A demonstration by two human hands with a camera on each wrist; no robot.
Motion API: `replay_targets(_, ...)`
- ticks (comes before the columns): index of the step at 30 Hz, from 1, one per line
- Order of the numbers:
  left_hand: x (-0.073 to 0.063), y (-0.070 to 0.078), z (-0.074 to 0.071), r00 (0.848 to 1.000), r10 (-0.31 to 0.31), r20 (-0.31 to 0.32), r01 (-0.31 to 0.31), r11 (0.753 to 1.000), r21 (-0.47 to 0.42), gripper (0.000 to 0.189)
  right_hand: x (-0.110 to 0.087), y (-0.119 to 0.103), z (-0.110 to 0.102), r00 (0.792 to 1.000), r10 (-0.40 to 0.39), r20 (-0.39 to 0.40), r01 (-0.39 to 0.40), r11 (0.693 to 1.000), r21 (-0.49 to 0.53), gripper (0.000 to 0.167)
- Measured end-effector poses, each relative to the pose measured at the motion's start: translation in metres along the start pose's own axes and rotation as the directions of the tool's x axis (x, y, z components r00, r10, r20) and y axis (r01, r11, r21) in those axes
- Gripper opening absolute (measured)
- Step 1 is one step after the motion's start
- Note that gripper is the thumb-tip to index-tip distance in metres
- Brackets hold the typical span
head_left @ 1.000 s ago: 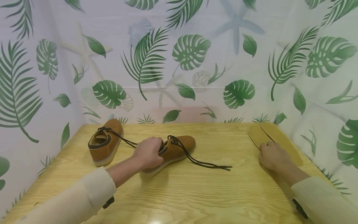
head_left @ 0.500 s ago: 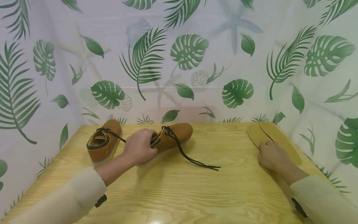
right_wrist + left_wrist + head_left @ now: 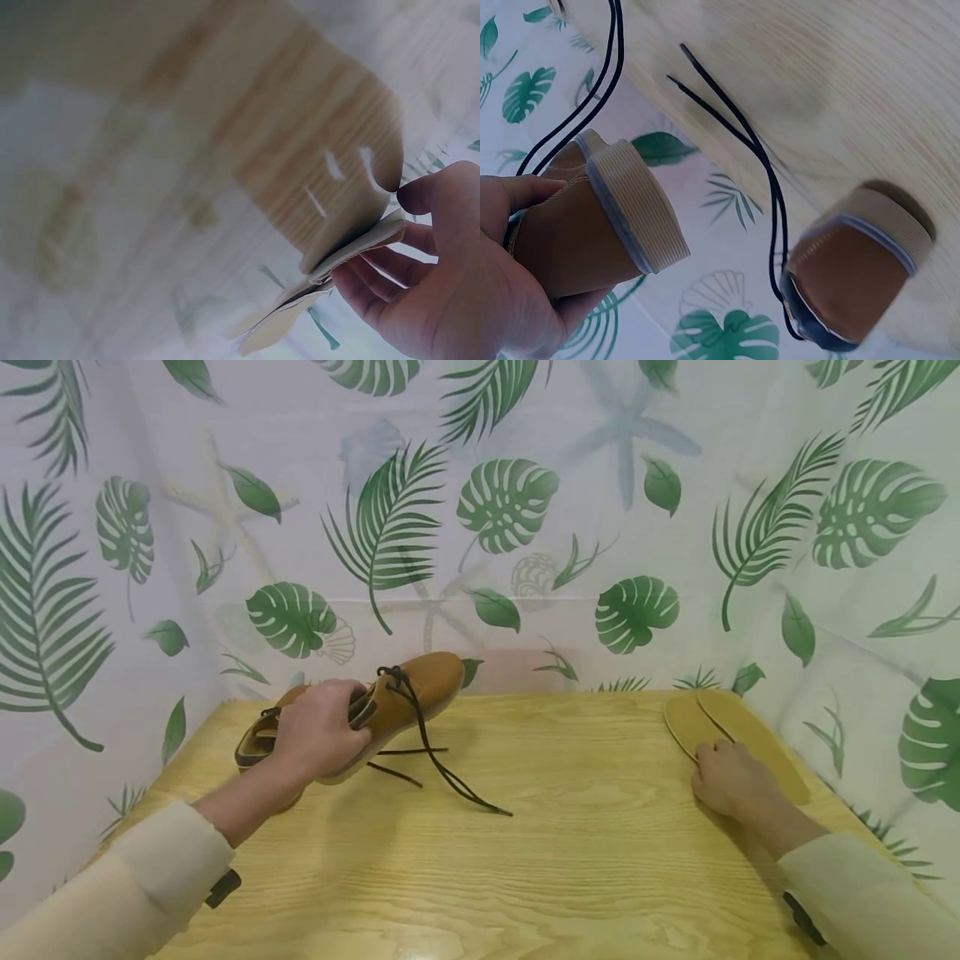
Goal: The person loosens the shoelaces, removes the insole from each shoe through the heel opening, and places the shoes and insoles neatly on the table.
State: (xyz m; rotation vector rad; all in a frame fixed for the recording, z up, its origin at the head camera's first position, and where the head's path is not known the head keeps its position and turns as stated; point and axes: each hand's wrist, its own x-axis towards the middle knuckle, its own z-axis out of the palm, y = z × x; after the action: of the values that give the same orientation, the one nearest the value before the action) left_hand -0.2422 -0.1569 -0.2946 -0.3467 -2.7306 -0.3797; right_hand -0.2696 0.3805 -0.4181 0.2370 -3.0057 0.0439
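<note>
My left hand [image 3: 322,727] grips a brown lace-up shoe [image 3: 423,689] by its ankle opening and holds it above the table, toe tilted up to the right. Its untied black laces [image 3: 444,770] dangle beneath. In the left wrist view the held shoe's ribbed-sole heel [image 3: 592,232] shows between thumb and fingers. The matching shoe [image 3: 855,274] stands on the table behind it, mostly hidden by my left hand in the head view. At the far right, my right hand [image 3: 735,781] pinches the edge of a tan insole [image 3: 686,718], beside a second insole [image 3: 772,752].
The wood-grain table [image 3: 570,860] runs back to a white cloth [image 3: 525,410] printed with green leaves, which also hangs at both sides. Laces [image 3: 412,751] of the standing shoe lie across the table under the held one.
My left hand has lifted the shoe off the table and carried it left, in front of the other shoe. The right hand has stayed at the insoles.
</note>
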Motion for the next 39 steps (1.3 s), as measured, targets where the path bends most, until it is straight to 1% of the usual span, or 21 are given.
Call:
replay_targets(4, 0.0, -0.015, -0.008, 0.999, -0.029, -0.018, 0.029, 1.0, 0.006, 0.047, 0.0, -0.001, -0.001, 1.0, 0.0, -0.003, 0.0, 1.0, 0.013, 0.033)
replay_targets(9, 0.003, -0.034, -0.022, 0.997, -0.076, -0.02, 0.076, 0.997, 0.008, 0.046, 0.001, 0.0, -0.001, 1.0, -0.004, 0.001, 0.004, 1.0, 0.014, 0.033)
replay_targets(15, 0.007, -0.063, -0.038, 0.991, -0.128, -0.051, 0.129, 0.991, 0.033, 0.043, 0.003, -0.002, -0.001, 1.0, -0.001, 0.001, 0.001, 1.0, 0.005, 0.032)
replay_targets(20, 0.008, -0.089, -0.048, 0.981, -0.177, -0.08, 0.18, 0.983, 0.04, 0.041, 0.003, -0.003, -0.001, 1.0, 0.013, 0.019, -0.013, 1.0, 0.004, 0.033)
replay_targets(25, 0.007, -0.113, -0.05, 0.964, -0.252, -0.083, 0.256, 0.966, 0.035, 0.039, 0.002, -0.003, -0.002, 1.0, 0.006, 0.012, -0.006, 1.0, 0.002, 0.034)
replay_targets(30, 0.003, -0.135, -0.048, 0.939, -0.329, -0.101, 0.334, 0.942, 0.031, 0.038, 0.0, -0.001, -0.002, 1.0, 0.004, 0.007, -0.004, 1.0, 0.001, 0.032)
replay_targets(34, 0.001, -0.15, -0.048, 0.917, -0.388, -0.09, 0.392, 0.92, 0.024, 0.025, 0.0, 0.0, -0.001, 1.0, 0.007, 0.001, -0.007, 1.0, 0.003, 0.032)
replay_targets(37, -0.002, -0.158, -0.046, 0.905, -0.418, -0.076, 0.421, 0.907, 0.025, 0.014, 0.001, 0.0, 0.0, 1.0, 0.006, -0.003, -0.006, 1.0, 0.002, 0.033)
replay_targets(39, -0.005, -0.163, -0.044, 0.899, -0.433, -0.062, 0.435, 0.9, 0.03, 0.012, 0.001, 0.0, 0.0, 1.0, 0.004, -0.005, -0.004, 1.0, 0.0, 0.034)
